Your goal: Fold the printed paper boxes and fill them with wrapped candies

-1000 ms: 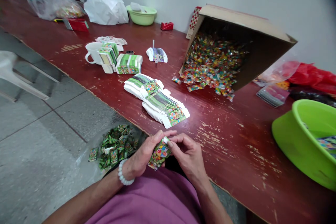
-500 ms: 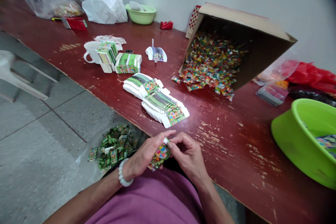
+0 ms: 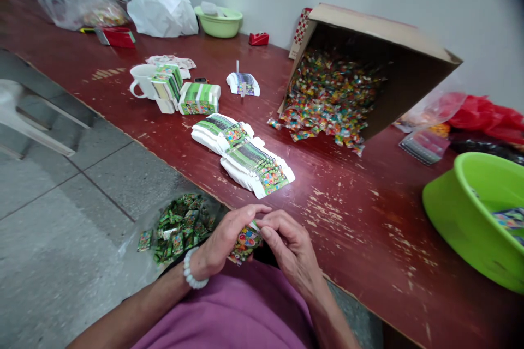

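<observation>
A small printed candy box (image 3: 246, 242), green with colourful round shapes, is held in front of my purple shirt at the table edge. My left hand (image 3: 225, 237) is wrapped around its left side, a pale bead bracelet on the wrist. With thumb and forefinger, my right hand (image 3: 290, 242) pinches the white flap at the box's top end. Just beyond the hands, flat unfolded boxes (image 3: 257, 166) lie fanned out in two overlapping stacks. Below the table edge on the left, a clear bag (image 3: 180, 232) holds many small green boxes.
A tipped cardboard box (image 3: 385, 22) spills wrapped candies (image 3: 327, 103) onto the red table (image 3: 347, 218). A green basin (image 3: 454, 196) stands at right. A white mug (image 3: 141, 83) and bundled flat boxes (image 3: 200, 99) are farther back. A white stool (image 3: 33, 114) stands left.
My right fingers have pressed the box's top flap inward and down, and the white flap shows less. Both hands have shifted slightly; the box sits a little lower between them.
</observation>
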`<state>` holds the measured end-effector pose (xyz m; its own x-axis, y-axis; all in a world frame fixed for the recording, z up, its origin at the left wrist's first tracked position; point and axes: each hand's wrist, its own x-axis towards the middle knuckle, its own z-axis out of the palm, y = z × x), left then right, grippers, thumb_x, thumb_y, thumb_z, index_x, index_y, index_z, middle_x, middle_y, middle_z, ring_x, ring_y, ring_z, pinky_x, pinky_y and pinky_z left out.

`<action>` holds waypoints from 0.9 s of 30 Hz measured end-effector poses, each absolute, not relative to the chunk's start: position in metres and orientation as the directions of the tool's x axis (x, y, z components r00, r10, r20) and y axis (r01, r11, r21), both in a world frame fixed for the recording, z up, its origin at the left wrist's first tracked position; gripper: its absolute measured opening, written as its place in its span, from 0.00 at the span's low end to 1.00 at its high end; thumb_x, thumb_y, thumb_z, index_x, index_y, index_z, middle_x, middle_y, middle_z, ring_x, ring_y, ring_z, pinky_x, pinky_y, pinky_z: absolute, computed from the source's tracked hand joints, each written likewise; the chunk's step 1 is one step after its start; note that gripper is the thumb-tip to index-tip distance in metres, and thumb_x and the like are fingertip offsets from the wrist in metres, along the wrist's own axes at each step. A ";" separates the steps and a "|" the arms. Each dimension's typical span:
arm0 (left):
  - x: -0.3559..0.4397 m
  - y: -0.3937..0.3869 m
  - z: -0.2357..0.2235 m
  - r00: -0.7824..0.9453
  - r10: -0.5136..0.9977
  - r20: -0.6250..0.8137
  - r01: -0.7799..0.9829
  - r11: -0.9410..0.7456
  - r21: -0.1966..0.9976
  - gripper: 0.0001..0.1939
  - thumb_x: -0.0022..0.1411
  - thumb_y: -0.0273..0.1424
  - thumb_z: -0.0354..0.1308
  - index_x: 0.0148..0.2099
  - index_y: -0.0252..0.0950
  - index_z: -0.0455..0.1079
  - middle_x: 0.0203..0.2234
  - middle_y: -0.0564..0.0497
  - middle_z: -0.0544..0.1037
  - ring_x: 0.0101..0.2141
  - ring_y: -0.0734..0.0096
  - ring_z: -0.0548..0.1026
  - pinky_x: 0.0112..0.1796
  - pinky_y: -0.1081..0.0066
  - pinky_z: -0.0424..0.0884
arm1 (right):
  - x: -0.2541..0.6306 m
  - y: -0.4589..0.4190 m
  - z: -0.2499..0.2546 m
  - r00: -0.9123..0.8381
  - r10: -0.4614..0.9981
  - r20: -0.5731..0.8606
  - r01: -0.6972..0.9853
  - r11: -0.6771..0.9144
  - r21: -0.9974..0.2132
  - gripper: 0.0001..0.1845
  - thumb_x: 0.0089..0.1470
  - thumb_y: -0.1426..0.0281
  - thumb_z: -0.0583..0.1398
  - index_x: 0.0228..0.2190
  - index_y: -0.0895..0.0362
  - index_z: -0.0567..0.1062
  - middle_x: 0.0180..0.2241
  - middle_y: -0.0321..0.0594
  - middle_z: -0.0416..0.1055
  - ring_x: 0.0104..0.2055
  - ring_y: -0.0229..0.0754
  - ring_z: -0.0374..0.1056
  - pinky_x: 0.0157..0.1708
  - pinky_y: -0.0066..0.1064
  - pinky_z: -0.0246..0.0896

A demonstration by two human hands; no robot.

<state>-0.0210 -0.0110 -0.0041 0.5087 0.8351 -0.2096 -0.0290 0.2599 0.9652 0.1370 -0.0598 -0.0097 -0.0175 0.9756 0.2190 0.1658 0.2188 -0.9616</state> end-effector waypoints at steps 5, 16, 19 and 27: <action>-0.020 -0.014 -0.006 0.440 0.881 -0.173 -0.055 0.218 0.974 0.14 0.64 0.34 0.55 0.47 0.37 0.79 0.46 0.47 0.81 0.49 0.57 0.74 0.51 0.67 0.66 | 0.123 -0.065 -0.027 0.062 0.947 0.315 0.275 0.287 -0.918 0.11 0.59 0.71 0.62 0.43 0.49 0.78 0.41 0.43 0.73 0.43 0.46 0.71 0.42 0.36 0.67; -0.015 -0.001 0.006 0.367 0.865 -0.343 -0.371 0.474 0.799 0.18 0.66 0.43 0.54 0.51 0.37 0.69 0.28 0.50 0.79 0.23 0.67 0.76 0.25 0.70 0.73 | 0.106 -0.068 -0.039 0.091 0.994 -0.064 -0.036 -0.061 -0.997 0.40 0.50 0.66 0.69 0.60 0.47 0.58 0.49 0.42 0.68 0.37 0.40 0.67 0.35 0.31 0.66; -0.019 0.000 0.009 0.316 0.887 -0.335 -0.371 0.441 0.817 0.17 0.66 0.42 0.55 0.51 0.37 0.69 0.31 0.48 0.80 0.28 0.66 0.78 0.30 0.70 0.75 | 0.099 -0.069 -0.042 -0.073 0.990 -0.121 -0.279 -0.137 -0.951 0.33 0.54 0.62 0.66 0.58 0.49 0.61 0.45 0.41 0.71 0.38 0.41 0.69 0.39 0.33 0.67; -0.024 -0.004 0.004 0.513 0.832 -0.211 -0.277 0.393 0.877 0.20 0.66 0.40 0.59 0.57 0.41 0.65 0.34 0.51 0.77 0.27 0.72 0.74 0.22 0.77 0.70 | 0.106 -0.058 -0.031 -0.105 0.984 -0.141 -0.350 -0.169 -0.921 0.27 0.56 0.60 0.65 0.55 0.51 0.68 0.39 0.38 0.72 0.36 0.39 0.69 0.36 0.31 0.69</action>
